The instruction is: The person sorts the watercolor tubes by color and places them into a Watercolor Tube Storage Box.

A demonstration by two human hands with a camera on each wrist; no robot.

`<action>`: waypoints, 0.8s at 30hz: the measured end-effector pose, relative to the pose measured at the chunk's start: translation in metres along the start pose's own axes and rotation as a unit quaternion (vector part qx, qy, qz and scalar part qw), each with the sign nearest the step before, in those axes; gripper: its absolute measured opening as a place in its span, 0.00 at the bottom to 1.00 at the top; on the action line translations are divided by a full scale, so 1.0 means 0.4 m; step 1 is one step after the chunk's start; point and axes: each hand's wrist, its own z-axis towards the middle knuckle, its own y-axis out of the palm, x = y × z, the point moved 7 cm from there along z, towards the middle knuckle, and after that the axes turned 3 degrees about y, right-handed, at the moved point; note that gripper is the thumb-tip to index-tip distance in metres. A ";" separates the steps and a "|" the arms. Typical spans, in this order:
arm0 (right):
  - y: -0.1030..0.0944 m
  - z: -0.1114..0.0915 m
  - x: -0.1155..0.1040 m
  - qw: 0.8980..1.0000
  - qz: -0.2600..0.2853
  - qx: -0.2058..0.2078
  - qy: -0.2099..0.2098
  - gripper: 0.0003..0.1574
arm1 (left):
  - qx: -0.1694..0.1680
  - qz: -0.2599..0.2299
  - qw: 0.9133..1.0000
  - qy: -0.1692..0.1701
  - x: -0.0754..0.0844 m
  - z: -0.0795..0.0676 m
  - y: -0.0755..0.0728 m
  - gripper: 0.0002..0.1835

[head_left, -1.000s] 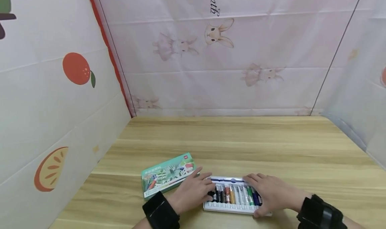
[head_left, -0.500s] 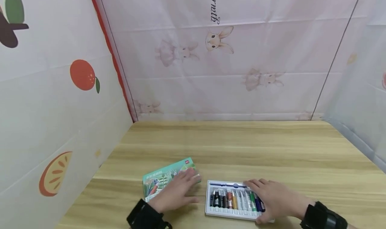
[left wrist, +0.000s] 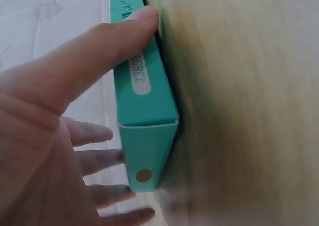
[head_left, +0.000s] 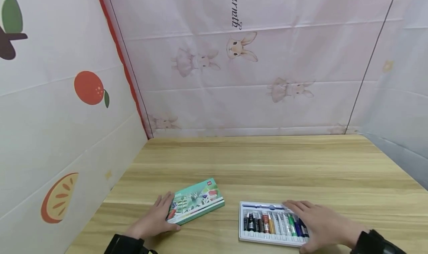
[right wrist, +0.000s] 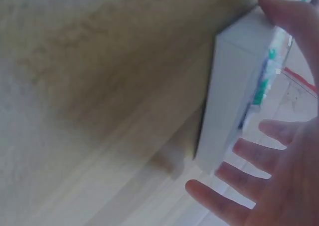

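A flat green printed box [head_left: 197,202], labelled with pictures of plants, lies slanted left of the middle. My left hand [head_left: 155,216] spans its left end. In the left wrist view the thumb [left wrist: 129,39] lies along the box's numbered side, with the other fingers spread around its end. To the right sits a white tray [head_left: 264,238] of paint tubes [head_left: 274,224], with a paintbrush [head_left: 262,207] along its far side. My right hand [head_left: 324,224] holds the tray's right end, thumb at the near edge and fingers at the far edge, covering that end's corner.
The wooden table [head_left: 254,164] runs back to a pink rabbit-print cloth [head_left: 207,105]. A white cloth [head_left: 40,135] with fruit pictures hangs at the left and a pale cloth [head_left: 401,109] at the right. A gap of table separates box and tray.
My left hand has left the tray, crossed over the box and come to its left end. The tray has slid a little right with my right hand. The box has shifted slightly right.
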 end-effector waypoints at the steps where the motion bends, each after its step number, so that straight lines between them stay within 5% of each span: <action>1: 0.001 0.002 0.000 1.000 -0.001 0.001 0.002 0.71 | 0.003 -0.007 1.000 0.004 0.001 0.002 0.002 0.59; 11: -0.013 -0.018 0.047 0.998 0.046 0.028 0.025 0.68 | -0.021 -0.032 0.997 0.070 0.056 0.024 0.031 0.58; 24: -0.058 -0.032 0.150 0.994 0.099 0.047 0.016 0.64 | -0.066 -0.021 0.989 0.129 0.170 0.117 0.081 0.56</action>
